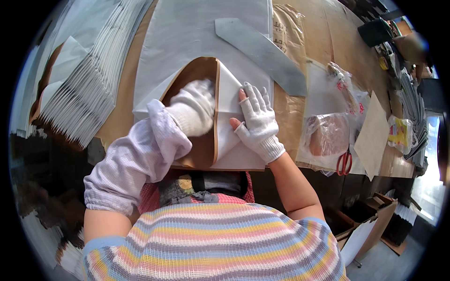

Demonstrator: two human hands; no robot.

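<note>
A large paper bag (227,140), white outside and brown inside, lies in front of me with its near end opened into a pointed pocket. My left hand (193,107), in a white knitted glove with a pale checked sleeve cover on the forearm, reaches into the brown opening. Motion blurs its fingers, so their grip cannot be made out. On the bag's white right side rests my right hand (258,119), fingers stretched out and flat. Its glove leaves the tips of the thumb and index finger bare. Beyond both hands, a grey flat angled strip (262,54) lies across the white paper.
A thick stack of folded white paper bags (89,86) stands at the left. To the right lie a clear plastic bag (327,136), red-handled scissors (344,163) and a tan sheet (372,136) over the table edge. An open cardboard box (375,220) sits below, at right.
</note>
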